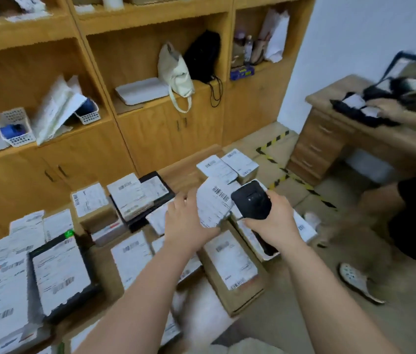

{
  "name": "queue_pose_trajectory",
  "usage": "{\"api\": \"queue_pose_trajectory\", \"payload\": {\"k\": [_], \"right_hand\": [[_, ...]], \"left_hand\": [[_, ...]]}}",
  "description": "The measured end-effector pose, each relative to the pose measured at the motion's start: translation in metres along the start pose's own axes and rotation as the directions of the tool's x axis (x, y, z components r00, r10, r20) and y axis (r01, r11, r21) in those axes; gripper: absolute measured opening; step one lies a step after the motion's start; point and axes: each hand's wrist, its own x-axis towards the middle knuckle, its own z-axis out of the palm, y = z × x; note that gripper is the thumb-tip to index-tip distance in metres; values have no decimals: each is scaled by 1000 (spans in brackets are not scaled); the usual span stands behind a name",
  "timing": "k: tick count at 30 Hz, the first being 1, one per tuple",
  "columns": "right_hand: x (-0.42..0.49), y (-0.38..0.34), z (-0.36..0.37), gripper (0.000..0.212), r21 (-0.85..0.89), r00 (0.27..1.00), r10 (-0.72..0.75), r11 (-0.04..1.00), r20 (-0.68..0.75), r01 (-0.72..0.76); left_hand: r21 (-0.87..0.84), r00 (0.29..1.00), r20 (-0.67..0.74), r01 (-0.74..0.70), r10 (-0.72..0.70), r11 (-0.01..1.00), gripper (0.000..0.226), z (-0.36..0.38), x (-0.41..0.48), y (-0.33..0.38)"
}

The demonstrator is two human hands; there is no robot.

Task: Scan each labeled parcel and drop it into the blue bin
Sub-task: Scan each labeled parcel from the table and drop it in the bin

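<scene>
Between the two hands, raised above the spread of boxes, sits the parcel (210,208) now being scanned. The left hand (185,222) grips it along its left edge, label turned up toward the camera. Its long axis runs away from the person, leaning a little toward the right hand. The barcode (221,194) lies at the far end, just beside the head of the black scanner (251,201). The right hand (275,221) is wrapped round the scanner's lower body and holds it upright, tipped toward the left hand, its edge overlapping the label's right side. Both forearms reach forward, roughly parallel, wrists level and close together.

What matters next is the scanner's face meeting that barcode. The two are nearly touching, so I judge a small turn of the right wrist would be enough. Motion blur hides whether a beam falls on the code.

No blue bin shows anywhere, so I cannot tell which way the drop lies. Below and to the left of the hands, many more labelled parcels (229,261) wait on the floor.
</scene>
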Motion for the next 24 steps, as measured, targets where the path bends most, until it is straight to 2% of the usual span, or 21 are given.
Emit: {"api": "queue_pose_trajectory", "payload": {"k": [5,9,13,16,20,24], "right_hand": [[-23,66,-69,55,56,962,186,982,-201,-178],[-68,139,-124,81,126,883,325,946,-339,-300],[-126,221,-187,59,227,783,459,888,-420,-400],[-173,283,-234,64,279,705,544,839,-455,-468],[-236,362,-297,63,323,608,618,783,-497,-532],[-295,431,-355,63,381,478,696,705,-536,-598]], "left_hand": [[-4,947,148,-287,285,958,107,45,-8,94],[-13,867,187,-467,461,884,92,88,-35,180],[6,761,256,-617,595,787,94,133,-82,278],[46,689,285,-705,667,708,96,168,-129,355],[1,577,322,-793,750,610,88,222,-200,449],[-12,462,403,-861,790,509,86,273,-265,526]]}}
